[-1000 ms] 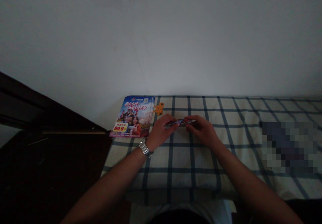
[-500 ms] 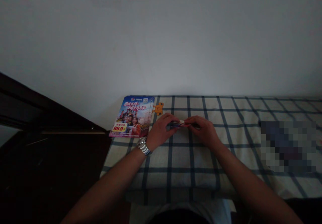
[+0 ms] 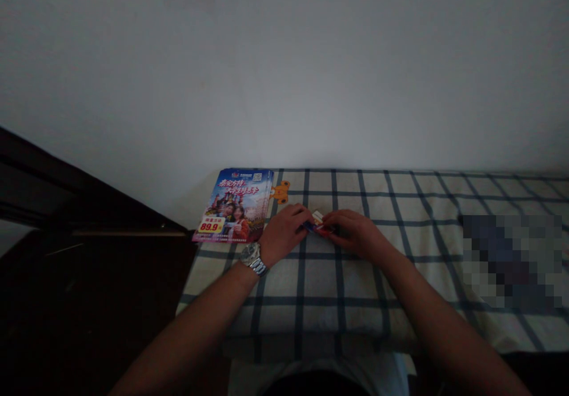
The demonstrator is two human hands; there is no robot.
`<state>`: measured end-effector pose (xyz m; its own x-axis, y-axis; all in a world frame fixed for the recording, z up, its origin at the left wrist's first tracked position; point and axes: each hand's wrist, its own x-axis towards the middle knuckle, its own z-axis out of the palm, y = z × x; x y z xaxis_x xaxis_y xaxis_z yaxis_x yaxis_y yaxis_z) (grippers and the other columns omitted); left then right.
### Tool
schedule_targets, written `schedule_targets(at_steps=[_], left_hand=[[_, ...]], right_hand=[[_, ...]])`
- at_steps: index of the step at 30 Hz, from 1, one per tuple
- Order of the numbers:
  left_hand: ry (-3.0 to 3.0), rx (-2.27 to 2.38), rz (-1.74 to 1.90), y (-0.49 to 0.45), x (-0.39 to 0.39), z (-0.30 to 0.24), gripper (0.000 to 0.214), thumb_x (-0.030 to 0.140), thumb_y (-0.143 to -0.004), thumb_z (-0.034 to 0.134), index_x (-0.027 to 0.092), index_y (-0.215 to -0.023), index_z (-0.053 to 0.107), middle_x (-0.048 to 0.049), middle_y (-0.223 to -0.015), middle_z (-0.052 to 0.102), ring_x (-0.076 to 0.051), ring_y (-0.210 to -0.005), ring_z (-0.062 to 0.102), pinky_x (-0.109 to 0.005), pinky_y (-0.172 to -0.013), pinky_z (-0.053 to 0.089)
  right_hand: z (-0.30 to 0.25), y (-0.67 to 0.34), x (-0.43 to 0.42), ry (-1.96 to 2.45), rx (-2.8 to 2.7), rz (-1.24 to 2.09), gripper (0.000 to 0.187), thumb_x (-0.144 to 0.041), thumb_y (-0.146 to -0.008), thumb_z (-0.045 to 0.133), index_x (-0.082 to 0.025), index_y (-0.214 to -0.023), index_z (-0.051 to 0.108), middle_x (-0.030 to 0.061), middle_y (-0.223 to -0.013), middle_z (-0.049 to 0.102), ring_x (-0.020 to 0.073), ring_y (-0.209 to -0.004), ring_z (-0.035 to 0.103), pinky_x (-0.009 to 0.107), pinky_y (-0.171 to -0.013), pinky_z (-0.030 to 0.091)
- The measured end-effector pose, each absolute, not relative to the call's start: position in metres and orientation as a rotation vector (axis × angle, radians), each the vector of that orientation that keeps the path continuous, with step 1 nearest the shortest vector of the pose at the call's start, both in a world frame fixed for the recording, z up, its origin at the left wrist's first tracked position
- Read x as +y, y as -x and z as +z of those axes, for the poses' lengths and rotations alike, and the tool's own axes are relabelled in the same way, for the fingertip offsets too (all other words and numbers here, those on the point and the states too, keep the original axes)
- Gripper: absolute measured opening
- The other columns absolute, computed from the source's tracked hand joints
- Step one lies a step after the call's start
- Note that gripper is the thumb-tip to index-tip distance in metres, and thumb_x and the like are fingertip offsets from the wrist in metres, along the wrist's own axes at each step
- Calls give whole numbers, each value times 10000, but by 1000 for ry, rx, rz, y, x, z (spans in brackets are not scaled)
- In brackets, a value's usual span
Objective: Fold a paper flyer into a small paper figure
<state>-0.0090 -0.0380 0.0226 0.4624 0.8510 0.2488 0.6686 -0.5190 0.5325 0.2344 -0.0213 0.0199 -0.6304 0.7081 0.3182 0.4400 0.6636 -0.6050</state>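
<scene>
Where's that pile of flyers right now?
In the head view, the flyers lie left of centre, on the far left corner of the checked cloth by the wall, left of the orange bear and the left hand.

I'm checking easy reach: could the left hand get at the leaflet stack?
Probably yes: the leaflet stack lies close by, uncovered, though the left hand holds a small colourful item.

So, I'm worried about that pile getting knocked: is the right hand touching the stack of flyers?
Apart: in the head view, the left hand and some checked cloth lie between the right hand and the stack of flyers.
</scene>
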Motion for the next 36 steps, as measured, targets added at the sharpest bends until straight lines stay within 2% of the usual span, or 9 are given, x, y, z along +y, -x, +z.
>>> schedule_targets(at_steps=[5, 12, 17, 22, 26, 31, 36], left_hand=[[-2482, 1215, 597, 12, -38, 27, 270, 150, -869, 697, 252, -1119, 699, -51, -1129, 649, -243, -1076, 586, -399, -978, 461], [-2530, 1162, 557, 18, -40, 37, 395, 470, -818, 810, 272, -1146, 715, -50, -1168, 652, -264, -1105, 567, -433, -1018, 421], [-2563, 1150, 505, 19, -40, 37, 365, 473, -852, 779, 276, -1153, 715, -43, -1103, 677, -255, -1061, 577, -418, -983, 417], [-2579, 1139, 465, 20, -40, 35, 282, 431, -915, 718, 259, -1138, 706, -42, -1073, 681, -235, -1021, 595, -388, -943, 419], [-2569, 1149, 479, 22, -39, 34, 223, 422, -912, 722, 268, -1074, 729, -32, -1021, 687, -229, -993, 596, -387, -939, 409], [-2560, 1165, 509, 24, -39, 34, 205, 400, -932, 695, 281, -1093, 741, -30, -1027, 696, -225, -993, 608, -389, -924, 407], [-2501, 1225, 568, 22, -38, 32, 198, 386, -979, 625, 287, -1098, 749, -28, -975, 725, -212, -941, 646, -375, -888, 423]], right_hand=[[16, -236, -18, 776, -2419, 549, 152, -325, -947, 693, -263, -1080, 736, 94, -1137, 740, 249, -1039, 695, 421, -899, 577], [15, -237, -18, 753, -2439, 526, 172, -362, -930, 718, -256, -1058, 762, 105, -1144, 731, 259, -1043, 688, 441, -900, 577], [12, -238, -19, 765, -2433, 503, 167, -369, -939, 706, -265, -1048, 780, 106, -1129, 731, 257, -1017, 696, 437, -891, 588], [12, -237, -20, 770, -2441, 590, 154, -352, -970, 665, -265, -1039, 771, 92, -1080, 735, 226, -952, 708, 382, -837, 595], [15, -238, -20, 791, -2443, 654, 135, -320, -966, 669, -260, -1050, 757, 82, -1076, 736, 224, -963, 706, 381, -864, 591], [15, -240, -20, 813, -2461, 663, 167, -288, -1004, 591, -246, -1072, 738, 86, -1093, 732, 225, -987, 703, 392, -904, 580], [16, -237, -21, 926, -2428, 613, 180, -300, -1017, 559, -238, -1055, 724, 80, -1007, 727, 219, -900, 691, 365, -824, 570]])
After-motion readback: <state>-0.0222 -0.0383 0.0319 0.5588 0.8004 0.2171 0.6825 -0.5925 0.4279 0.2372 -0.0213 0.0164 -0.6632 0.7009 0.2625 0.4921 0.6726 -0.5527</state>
